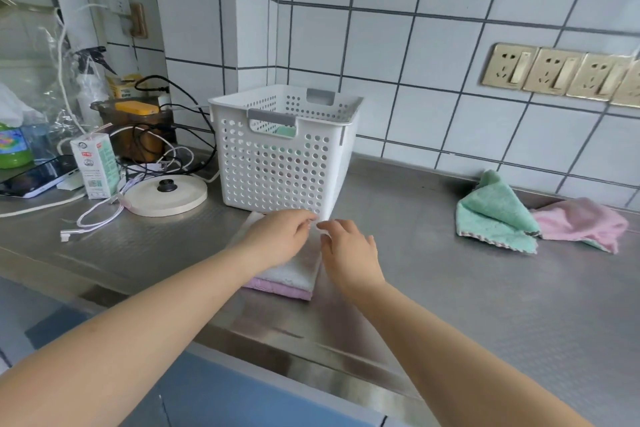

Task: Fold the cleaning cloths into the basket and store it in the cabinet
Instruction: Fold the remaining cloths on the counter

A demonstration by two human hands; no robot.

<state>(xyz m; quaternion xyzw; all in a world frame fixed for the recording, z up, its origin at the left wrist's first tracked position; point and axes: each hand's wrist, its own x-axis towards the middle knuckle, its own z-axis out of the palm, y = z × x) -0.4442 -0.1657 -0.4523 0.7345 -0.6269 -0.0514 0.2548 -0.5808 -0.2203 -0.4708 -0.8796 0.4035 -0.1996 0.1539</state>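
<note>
A white perforated basket (277, 166) with grey handles stands on the steel counter; something green shows inside through the handle opening. In front of it lies a folded white and lilac cloth (294, 276). My left hand (277, 239) rests on that cloth's far part, fingers curled at its far edge. My right hand (349, 250) is at the cloth's far right corner, fingertips pinching near the edge right beside the left hand. A green cloth (491, 215) and a pink cloth (581, 222) lie crumpled at the right by the wall.
Left of the basket are a round white lid (166, 194), a drink carton (95, 166), tangled cables (100, 215), a phone (38, 177) and bottles. Wall sockets (561, 74) sit at the upper right. Blue cabinet fronts (242, 392) are below the counter edge.
</note>
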